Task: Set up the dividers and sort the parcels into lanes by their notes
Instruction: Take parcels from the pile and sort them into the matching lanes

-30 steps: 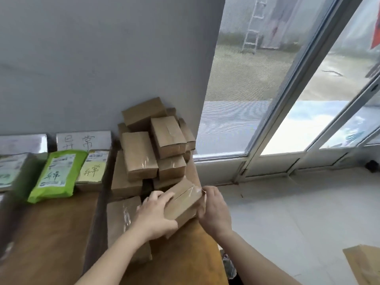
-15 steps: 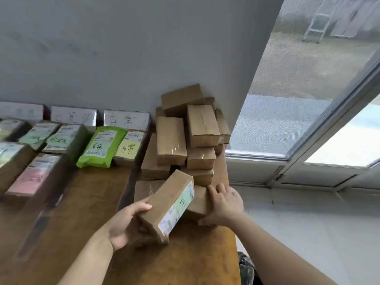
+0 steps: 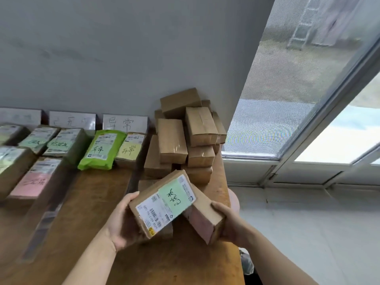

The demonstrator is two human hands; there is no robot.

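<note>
Blurring far-left sign (image 3: 19,117), pink-noted parcel (image 3: 202,220) half hidden

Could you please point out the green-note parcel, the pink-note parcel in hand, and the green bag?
green-note parcel (image 3: 174,197): head view, green note.
pink-note parcel (image 3: 200,223): head view, pink face.
green bag (image 3: 101,149): head view, label.

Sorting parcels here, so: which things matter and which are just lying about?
Job: left hand holding green-note parcel; right hand holding pink-note parcel; unsorted pile; lane signs; sorted parcels.
Lying about: ladder outside; window frame.
</note>
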